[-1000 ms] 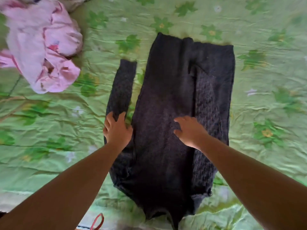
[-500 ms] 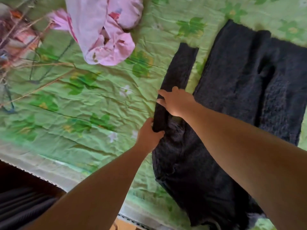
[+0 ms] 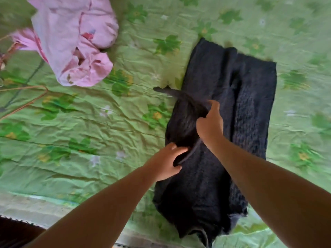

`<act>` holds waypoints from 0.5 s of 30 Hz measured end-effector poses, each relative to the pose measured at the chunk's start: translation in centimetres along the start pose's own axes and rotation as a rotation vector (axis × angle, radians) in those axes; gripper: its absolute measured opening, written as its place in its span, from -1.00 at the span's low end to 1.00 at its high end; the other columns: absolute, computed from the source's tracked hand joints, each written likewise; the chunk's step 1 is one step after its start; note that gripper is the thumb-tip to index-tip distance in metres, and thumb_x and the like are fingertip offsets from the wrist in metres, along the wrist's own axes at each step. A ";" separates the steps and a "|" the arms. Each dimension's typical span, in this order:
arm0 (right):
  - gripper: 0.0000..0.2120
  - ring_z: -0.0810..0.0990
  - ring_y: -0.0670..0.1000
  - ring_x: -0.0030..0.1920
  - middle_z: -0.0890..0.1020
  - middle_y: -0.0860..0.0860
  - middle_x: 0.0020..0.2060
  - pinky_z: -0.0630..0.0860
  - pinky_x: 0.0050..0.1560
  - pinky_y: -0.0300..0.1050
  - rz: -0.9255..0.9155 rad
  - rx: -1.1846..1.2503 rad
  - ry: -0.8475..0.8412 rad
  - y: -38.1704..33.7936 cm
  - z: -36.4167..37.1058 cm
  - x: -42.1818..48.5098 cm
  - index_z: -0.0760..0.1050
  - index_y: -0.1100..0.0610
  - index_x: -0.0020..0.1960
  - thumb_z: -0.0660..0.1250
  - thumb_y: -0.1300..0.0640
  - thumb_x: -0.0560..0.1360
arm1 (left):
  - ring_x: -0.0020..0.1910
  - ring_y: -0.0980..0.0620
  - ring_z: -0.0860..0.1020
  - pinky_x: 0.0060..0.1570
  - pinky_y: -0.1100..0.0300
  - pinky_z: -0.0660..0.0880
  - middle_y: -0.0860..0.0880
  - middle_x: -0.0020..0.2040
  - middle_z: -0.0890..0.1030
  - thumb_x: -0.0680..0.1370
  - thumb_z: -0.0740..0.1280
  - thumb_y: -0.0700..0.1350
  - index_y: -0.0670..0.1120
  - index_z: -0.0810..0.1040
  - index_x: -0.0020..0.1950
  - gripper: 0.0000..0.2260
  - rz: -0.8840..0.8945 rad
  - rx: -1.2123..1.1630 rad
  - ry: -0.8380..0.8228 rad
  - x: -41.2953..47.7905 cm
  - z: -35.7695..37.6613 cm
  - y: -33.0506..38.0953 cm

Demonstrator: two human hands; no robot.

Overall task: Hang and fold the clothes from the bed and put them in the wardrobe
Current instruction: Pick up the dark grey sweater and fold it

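Dark knit sweater [image 3: 250, 108] lies on the green bedsheet [image 3: 89, 133]; left hand [image 3: 166, 161] and right hand [image 3: 210, 122] each grip its sleeve [image 3: 184, 111].

Bed [image 3: 111, 126] wearing a crinkled green leaf-and-flower cover; lying directly on it: dark knitted sweater [image 3: 250, 108], spreading lengthwise at right; crumpled pink garment [image 3: 71, 43] sitting upper left, well apart from the sweater; thin wire hangers [image 3: 26, 102] resting at the left edge
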State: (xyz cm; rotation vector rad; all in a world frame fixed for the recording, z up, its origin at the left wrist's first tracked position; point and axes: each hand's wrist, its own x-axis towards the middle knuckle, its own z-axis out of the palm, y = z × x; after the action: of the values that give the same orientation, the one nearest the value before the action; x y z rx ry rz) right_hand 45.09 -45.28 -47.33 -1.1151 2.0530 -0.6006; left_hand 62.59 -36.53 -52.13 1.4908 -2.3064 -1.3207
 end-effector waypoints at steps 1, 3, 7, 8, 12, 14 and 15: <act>-0.45 0.55 0.07 -0.32 0.57 0.04 -0.24 0.40 -0.49 -0.11 0.098 -0.013 0.004 2.2 -1.0 0.2 0.26 -0.08 0.38 0.15 0.32 0.47 | 0.15 0.01 0.52 0.18 0.10 0.48 0.01 0.24 0.41 0.51 0.42 0.04 0.09 0.37 0.50 -0.44 0.017 0.086 -0.068 0.4 0.4 0.2; -0.43 0.57 0.14 -0.17 0.59 0.12 -0.01 0.46 -0.33 -0.08 0.272 -0.118 -0.094 6.4 -2.1 0.6 0.18 0.04 0.52 0.18 0.25 0.54 | 0.08 0.00 0.58 0.09 0.06 0.54 0.05 0.21 0.43 0.53 0.35 0.16 0.11 0.47 0.42 -0.54 0.018 0.182 -0.087 0.9 0.8 0.5; -0.30 0.44 0.29 0.26 0.32 0.19 0.40 0.57 0.03 0.15 0.286 -0.270 -0.106 9.3 -2.1 2.8 0.09 0.05 0.57 0.29 -0.01 0.51 | -0.04 -0.04 0.55 -0.03 -0.01 0.53 -0.02 0.04 0.48 0.57 0.34 0.00 -0.05 0.59 0.16 -0.78 -0.002 0.167 0.195 3.5 0.6 0.5; -0.29 0.40 0.28 0.30 0.30 0.17 0.41 0.56 0.11 0.21 0.203 -0.306 -0.091 9.0 -1.9 3.5 0.10 0.00 0.56 0.31 -0.05 0.49 | 0.00 -0.07 0.54 0.01 -0.01 0.52 -0.06 0.06 0.49 0.56 0.36 -0.06 -0.09 0.59 0.17 -0.78 0.000 0.192 0.240 4.3 0.4 0.4; -0.30 0.35 0.28 0.36 0.31 0.14 0.42 0.52 0.18 0.22 -0.213 -0.637 -0.141 7.3 -0.8 5.4 0.09 -0.04 0.57 0.35 -0.02 0.53 | 0.07 -0.10 0.57 0.06 -0.02 0.52 -0.08 0.20 0.49 0.58 0.34 -0.01 -0.10 0.51 0.34 -0.64 0.004 0.271 0.159 7.4 0.2 0.7; -0.43 0.43 0.26 0.27 0.40 0.14 0.32 0.56 0.09 0.19 -0.387 -0.806 -0.139 6.3 -0.6 5.9 0.19 -0.01 0.53 0.31 0.06 0.58 | 0.06 -0.08 0.59 0.07 -0.01 0.53 -0.07 0.23 0.47 0.60 0.32 0.00 -0.10 0.50 0.37 -0.64 -0.088 0.215 0.158 8.9 0.3 1.0; -0.54 0.48 0.25 0.22 0.45 0.14 0.25 0.57 0.03 0.16 -0.447 -0.869 -0.129 5.8 -0.7 6.3 0.28 0.01 0.47 0.28 0.10 0.60 | 0.07 -0.07 0.59 0.10 0.00 0.53 -0.07 0.23 0.48 0.61 0.31 -0.03 -0.10 0.51 0.36 -0.66 -0.130 0.158 0.182 9.7 0.3 1.1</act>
State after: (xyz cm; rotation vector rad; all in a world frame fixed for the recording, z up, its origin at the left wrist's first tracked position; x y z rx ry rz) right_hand 39.20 -47.57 -53.13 -2.0710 1.9799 0.2233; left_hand 56.65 -43.69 -54.95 1.7555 -2.2766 -0.9996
